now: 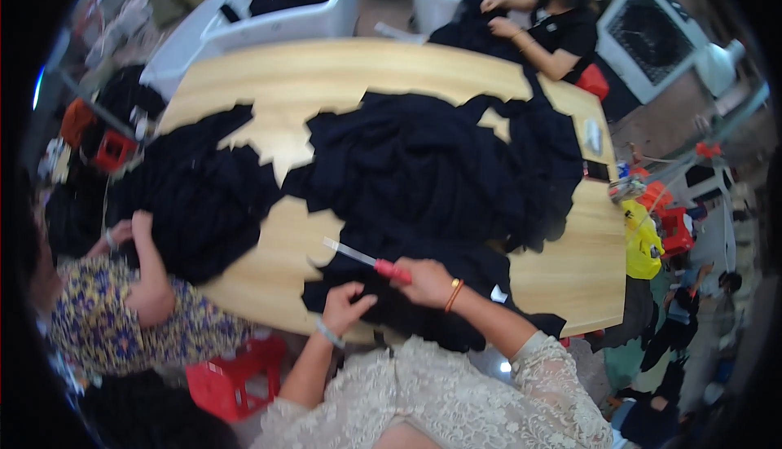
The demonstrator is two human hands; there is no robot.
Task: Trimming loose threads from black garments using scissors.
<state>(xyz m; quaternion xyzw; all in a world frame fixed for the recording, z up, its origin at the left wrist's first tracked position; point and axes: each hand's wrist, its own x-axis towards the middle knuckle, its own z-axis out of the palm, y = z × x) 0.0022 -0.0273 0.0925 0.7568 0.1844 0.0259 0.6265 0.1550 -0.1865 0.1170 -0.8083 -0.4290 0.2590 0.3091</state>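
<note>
The right hand (425, 283) hides part of a slim, silver-bladed tool with a red handle (384, 267); its tip (pointing to the hands' left) is too blurred to identify. Whether the left hand (345, 309) pinches anything is too small to tell. Beyond the hands, white plastic tubs (293, 24) are cut off by the upper edge; cream lace clothing (489, 392), nearer, runs off below.
</note>
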